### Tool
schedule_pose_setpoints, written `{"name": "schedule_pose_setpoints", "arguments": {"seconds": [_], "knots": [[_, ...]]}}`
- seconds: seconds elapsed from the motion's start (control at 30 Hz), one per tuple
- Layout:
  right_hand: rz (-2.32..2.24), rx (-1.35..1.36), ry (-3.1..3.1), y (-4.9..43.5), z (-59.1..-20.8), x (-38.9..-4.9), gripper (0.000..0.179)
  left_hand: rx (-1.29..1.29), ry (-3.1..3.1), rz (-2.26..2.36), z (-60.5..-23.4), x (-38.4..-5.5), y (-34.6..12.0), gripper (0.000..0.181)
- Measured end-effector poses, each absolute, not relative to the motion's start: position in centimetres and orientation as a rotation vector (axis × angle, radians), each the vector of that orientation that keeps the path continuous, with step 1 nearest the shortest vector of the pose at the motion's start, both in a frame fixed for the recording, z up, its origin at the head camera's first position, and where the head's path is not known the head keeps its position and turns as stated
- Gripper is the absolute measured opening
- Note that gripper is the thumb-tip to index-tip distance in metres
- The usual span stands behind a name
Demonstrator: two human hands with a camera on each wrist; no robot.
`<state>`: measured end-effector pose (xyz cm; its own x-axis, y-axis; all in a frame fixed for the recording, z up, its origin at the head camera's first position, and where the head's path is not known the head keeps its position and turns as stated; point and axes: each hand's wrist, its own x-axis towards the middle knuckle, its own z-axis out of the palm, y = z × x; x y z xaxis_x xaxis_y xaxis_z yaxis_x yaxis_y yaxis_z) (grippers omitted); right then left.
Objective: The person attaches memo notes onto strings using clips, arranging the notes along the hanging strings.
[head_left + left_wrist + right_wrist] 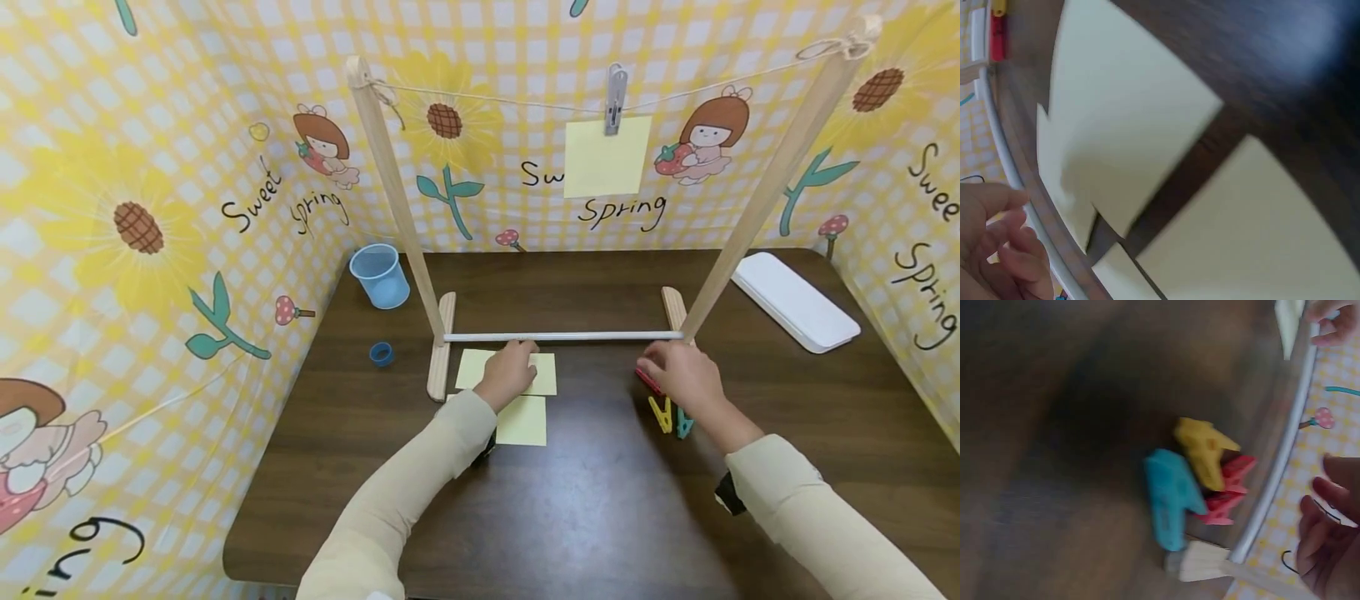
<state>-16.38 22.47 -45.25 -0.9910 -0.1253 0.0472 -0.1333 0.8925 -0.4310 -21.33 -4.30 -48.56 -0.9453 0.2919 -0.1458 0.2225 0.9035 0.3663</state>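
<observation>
My left hand [510, 371] hovers above several pale yellow paper squares [527, 423] on the table, its fingers loosely bent and holding nothing in the left wrist view. Some papers overlap there. On the right, my right hand [684, 375] is over a small group of clothespins, also with loosely bent fingers and nothing in them. The group has a yellow clothespin [1200, 453], a teal clothespin [1171, 497] and red clothespin parts [1227, 500] lying close together. Another yellow paper [606, 162] hangs from a string [487, 99], held by a grey clothespin [616, 98].
A wooden frame has a left post [397, 200], a right post [780, 179] and a white crossbar [592, 337] low between them. Left of it stand a light blue bucket [384, 279] and a small blue ring [381, 354]. A white case [797, 302] lies at the right.
</observation>
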Motion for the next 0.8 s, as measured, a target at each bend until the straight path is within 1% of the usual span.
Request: {"name": "schedule_pose_setpoints", "arguments": {"seconds": [0.07, 0.33, 0.43, 0.57, 0.63, 0.8], "knots": [[0.617, 0.187, -3.151, 22.7, -46.0, -16.0, 0.022, 0.411, 2.87, 0.448, -48.8, -21.2, -4.7, 0.031], [0.485, 0.095, -3.324, 22.7, -48.0, -14.7, 0.032, 0.502, 2.756, 0.28, -48.1, -19.1, -5.5, 0.039], [0.504, 0.083, -3.317, 22.7, -48.4, -14.4, 0.027, 0.509, 2.726, 0.221, -47.8, -18.0, -5.6, 0.041], [0.496, 0.153, -3.257, 22.4, -48.9, -13.9, 0.015, 0.55, 2.743, 0.147, -48.3, -16.7, -5.4, 0.046], [0.481, 0.196, -3.225, 22.2, -49.1, -13.8, 0.012, 0.582, 2.757, 0.114, -48.7, -16.1, -5.2, 0.048], [0.468, 0.267, -3.151, 21.7, -49.3, -13.5, 0.015, 0.665, 2.78, 0.051, -49.2, -14.6, -4.2, 0.06]]}}
